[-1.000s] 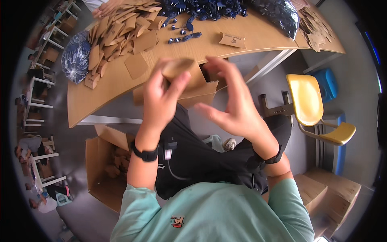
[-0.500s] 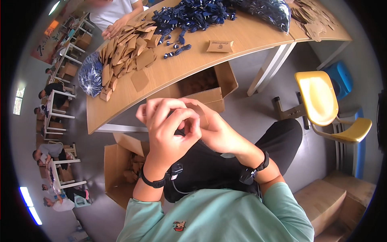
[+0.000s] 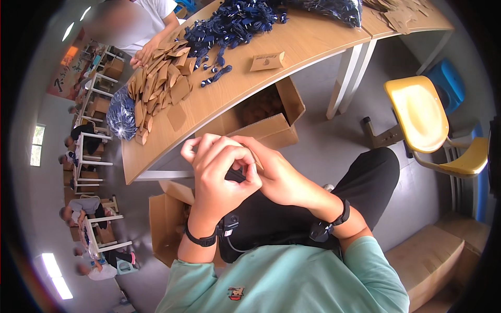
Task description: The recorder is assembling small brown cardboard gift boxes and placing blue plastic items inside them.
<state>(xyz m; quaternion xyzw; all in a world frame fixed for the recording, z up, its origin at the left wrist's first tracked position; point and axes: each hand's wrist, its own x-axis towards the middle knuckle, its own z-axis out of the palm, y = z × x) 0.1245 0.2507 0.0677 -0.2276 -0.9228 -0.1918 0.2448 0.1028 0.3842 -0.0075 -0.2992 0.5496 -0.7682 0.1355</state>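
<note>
Both my hands meet in front of my lap, above my dark trousers. Between them shows a sliver of a brown cardboard piece point(image 3: 256, 160), mostly covered by fingers. My right hand point(image 3: 279, 177) wraps round it from the right. My left hand point(image 3: 218, 166) is closed against the same piece, its thumb and forefinger bent into a ring; some fingertips are hidden. On the table point(image 3: 229, 96) beyond, a brown pillow box point(image 3: 267, 61) stands apart from a heap of flat brown card boxes point(image 3: 162, 78) and a pile of dark blue corded items point(image 3: 232, 23).
Under the table sits an open carton point(image 3: 271, 128); another carton point(image 3: 164, 219) stands left of my legs. A yellow chair point(image 3: 417, 117) and a blue stool point(image 3: 446, 86) are on the right. A stuffed clear bag point(image 3: 121, 115) lies at the table's left end. Across it, another person's hands point(image 3: 143, 55) rest near the heap.
The whole view has shifted and tilted slightly, so the table sits a little differently. My hands stay together around the cardboard piece, with only slight finger movement.
</note>
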